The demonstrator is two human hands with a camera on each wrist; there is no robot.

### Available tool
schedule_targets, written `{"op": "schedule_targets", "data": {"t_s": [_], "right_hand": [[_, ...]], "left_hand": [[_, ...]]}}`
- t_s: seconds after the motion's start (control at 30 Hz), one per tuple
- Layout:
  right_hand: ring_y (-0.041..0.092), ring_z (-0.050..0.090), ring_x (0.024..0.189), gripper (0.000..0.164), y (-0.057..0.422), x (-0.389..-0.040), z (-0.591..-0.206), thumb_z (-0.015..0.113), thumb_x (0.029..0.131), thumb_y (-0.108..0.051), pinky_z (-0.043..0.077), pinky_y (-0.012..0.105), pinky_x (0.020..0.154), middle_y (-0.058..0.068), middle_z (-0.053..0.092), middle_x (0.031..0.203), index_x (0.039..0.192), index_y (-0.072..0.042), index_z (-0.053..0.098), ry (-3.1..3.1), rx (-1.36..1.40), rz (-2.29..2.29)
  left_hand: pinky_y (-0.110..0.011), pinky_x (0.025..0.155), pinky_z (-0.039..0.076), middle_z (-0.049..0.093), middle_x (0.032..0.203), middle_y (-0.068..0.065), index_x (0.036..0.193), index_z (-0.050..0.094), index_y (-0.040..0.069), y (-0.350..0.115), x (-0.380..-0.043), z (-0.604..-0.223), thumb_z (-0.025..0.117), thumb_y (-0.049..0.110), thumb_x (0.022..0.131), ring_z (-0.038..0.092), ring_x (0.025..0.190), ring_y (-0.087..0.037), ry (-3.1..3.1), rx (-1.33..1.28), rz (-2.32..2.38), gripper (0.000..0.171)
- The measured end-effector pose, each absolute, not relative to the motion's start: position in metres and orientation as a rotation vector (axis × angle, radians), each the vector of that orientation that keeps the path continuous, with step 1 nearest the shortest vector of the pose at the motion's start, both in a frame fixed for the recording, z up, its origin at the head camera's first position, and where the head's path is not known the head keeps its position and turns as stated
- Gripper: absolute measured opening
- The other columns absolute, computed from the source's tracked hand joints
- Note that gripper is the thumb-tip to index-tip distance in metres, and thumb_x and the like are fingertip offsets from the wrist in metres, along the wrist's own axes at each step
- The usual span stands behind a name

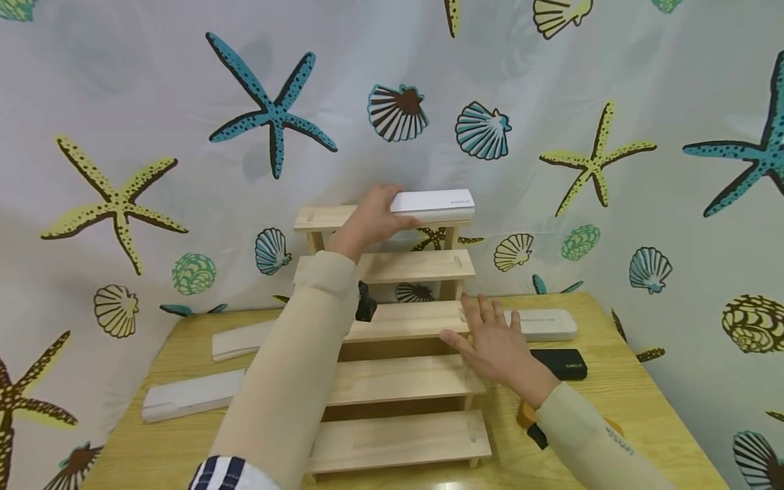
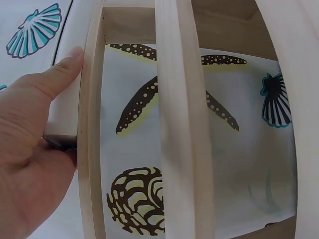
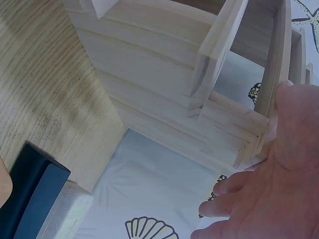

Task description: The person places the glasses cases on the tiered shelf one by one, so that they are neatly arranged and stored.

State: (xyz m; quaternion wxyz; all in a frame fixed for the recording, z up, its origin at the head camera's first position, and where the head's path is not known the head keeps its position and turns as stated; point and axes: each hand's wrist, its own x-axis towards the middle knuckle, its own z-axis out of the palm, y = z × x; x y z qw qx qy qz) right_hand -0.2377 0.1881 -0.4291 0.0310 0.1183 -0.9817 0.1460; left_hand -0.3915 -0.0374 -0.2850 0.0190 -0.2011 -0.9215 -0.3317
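On the top tier of a stepped wooden rack (image 1: 404, 381) lies a long white glasses case (image 1: 437, 200) with small dark lettering. My left hand (image 1: 375, 216) grips its left end. In the left wrist view the thumb lies along the near side of the white case (image 2: 67, 109), and the other fingers are partly hidden behind its end. My right hand (image 1: 495, 340) is spread at the right end of the middle tier. From the right wrist, that hand (image 3: 294, 154) shows its thumb against the tier's edge, with the other fingers extended past the rack's side.
Two white cases (image 1: 192, 395) lie on the wooden table (image 1: 637, 408) left of the rack. To the right are a white case (image 1: 542, 324), a black case (image 1: 566, 364) and an orange object (image 1: 525, 414) partly under my right forearm. A patterned curtain (image 1: 392, 54) hangs close behind.
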Motion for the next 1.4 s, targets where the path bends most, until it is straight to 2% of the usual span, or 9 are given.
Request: {"op": "schedule_targets", "data": {"t_s": [0.17, 0.47, 0.87, 1.0, 1.2, 1.3, 1.4], "right_hand": [[0.054, 0.025, 0.157, 0.09, 0.189, -0.238, -0.429, 0.043, 0.106, -0.067, 0.017, 0.08, 0.12, 0.031, 0.027, 0.17, 0.169, -0.007, 0.021, -3.034, 0.357, 0.454], [0.054, 0.024, 0.157, 0.09, 0.19, -0.238, -0.426, 0.044, 0.106, -0.067, 0.016, 0.079, 0.121, 0.03, 0.026, 0.17, 0.169, -0.008, 0.021, -3.041, 0.36, 0.459], [0.053, 0.024, 0.157, 0.089, 0.189, -0.238, -0.427, 0.043, 0.106, -0.067, 0.015, 0.079, 0.121, 0.03, 0.025, 0.17, 0.169, -0.008, 0.021, -3.038, 0.342, 0.482], [0.053, 0.024, 0.157, 0.09, 0.189, -0.237, -0.428, 0.043, 0.106, -0.068, 0.015, 0.079, 0.121, 0.03, 0.025, 0.17, 0.169, -0.009, 0.02, -3.039, 0.342, 0.486], [0.053, 0.024, 0.157, 0.09, 0.189, -0.237, -0.429, 0.043, 0.106, -0.068, 0.015, 0.079, 0.121, 0.03, 0.025, 0.17, 0.169, -0.009, 0.02, -3.04, 0.348, 0.482], [0.054, 0.024, 0.157, 0.089, 0.189, -0.238, -0.429, 0.043, 0.106, -0.068, 0.015, 0.079, 0.121, 0.03, 0.026, 0.17, 0.169, -0.009, 0.02, -3.036, 0.352, 0.474], [0.054, 0.024, 0.157, 0.09, 0.189, -0.238, -0.429, 0.043, 0.106, -0.067, 0.015, 0.079, 0.121, 0.03, 0.026, 0.17, 0.169, -0.008, 0.02, -3.036, 0.353, 0.466]], "left_hand": [[-0.047, 0.114, 0.044, 0.056, 0.143, -0.018, 0.146, 0.054, -0.001, -0.036, -0.392, -0.283, 0.081, 0.029, 0.095, 0.05, 0.126, -0.03, -2.885, -0.628, -1.011, 0.065], [-0.048, 0.117, 0.041, 0.051, 0.148, -0.021, 0.157, 0.044, 0.0, -0.036, -0.396, -0.281, 0.077, 0.035, 0.098, 0.049, 0.13, -0.033, -2.927, -0.676, -0.88, 0.077], [-0.047, 0.113, 0.044, 0.056, 0.145, -0.022, 0.155, 0.047, -0.003, -0.037, -0.398, -0.281, 0.075, 0.038, 0.099, 0.052, 0.126, -0.033, -2.929, -0.707, -0.81, 0.074], [-0.047, 0.12, 0.04, 0.051, 0.154, -0.023, 0.16, 0.039, -0.002, -0.038, -0.397, -0.282, 0.073, 0.041, 0.1, 0.049, 0.137, -0.035, -2.932, -0.705, -0.81, 0.081], [-0.047, 0.129, 0.029, 0.035, 0.171, -0.016, 0.166, 0.03, 0.005, -0.046, -0.397, -0.286, 0.075, 0.052, 0.096, 0.034, 0.158, -0.035, -2.888, -0.647, -0.918, 0.096], [-0.048, 0.128, 0.032, 0.039, 0.169, -0.016, 0.164, 0.034, 0.005, -0.052, -0.396, -0.288, 0.073, 0.054, 0.096, 0.036, 0.158, -0.034, -2.826, -0.644, -0.961, 0.093], [-0.05, 0.122, 0.041, 0.045, 0.164, -0.018, 0.162, 0.04, 0.005, -0.059, -0.392, -0.288, 0.07, 0.056, 0.097, 0.046, 0.151, -0.036, -2.764, -0.619, -1.004, 0.088]]}}
